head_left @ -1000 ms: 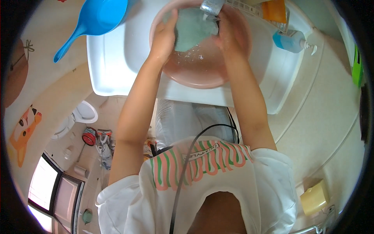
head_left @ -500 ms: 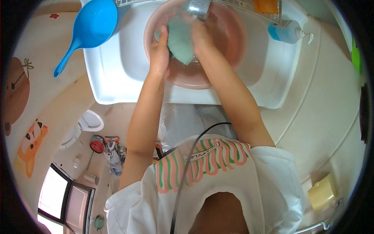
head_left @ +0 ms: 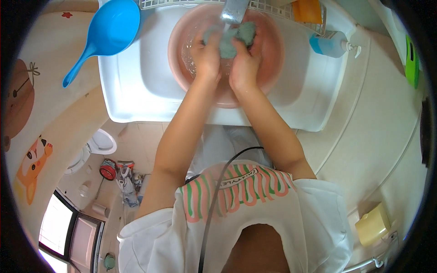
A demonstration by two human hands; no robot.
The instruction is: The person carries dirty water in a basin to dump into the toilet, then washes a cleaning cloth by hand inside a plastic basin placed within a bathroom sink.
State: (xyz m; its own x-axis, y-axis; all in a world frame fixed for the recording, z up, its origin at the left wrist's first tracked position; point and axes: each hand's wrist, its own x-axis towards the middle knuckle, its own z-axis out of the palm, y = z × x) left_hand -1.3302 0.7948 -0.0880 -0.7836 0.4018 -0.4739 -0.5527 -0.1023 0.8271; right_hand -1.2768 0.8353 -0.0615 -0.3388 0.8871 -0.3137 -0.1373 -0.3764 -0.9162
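Observation:
A wet green cloth (head_left: 227, 46) is bunched between my two hands, right under the metal faucet (head_left: 234, 11). Water runs from the spout onto it. My left hand (head_left: 207, 57) grips the cloth's left part, fingers curled around it. On the other side, my right hand (head_left: 246, 63) closes on the right part, with a wad of cloth sticking up past the thumb. Both hands are over a pink basin (head_left: 177, 68) that holds some water with bubbles along its left side. The basin stands in a white sink (head_left: 123, 102).
A blue dipper (head_left: 111, 29) rests at the sink's left rim. On the right stands a pump bottle (head_left: 328, 44) with blue liquid. Behind the basin runs a white rack (head_left: 273, 9) with an orange item (head_left: 307, 11). A black cable (head_left: 214, 200) hangs down my front.
The cloth has gone from hanging stretched downward to a bunched wad under the faucet. My left hand has moved right and my right hand slightly lower and to the right.

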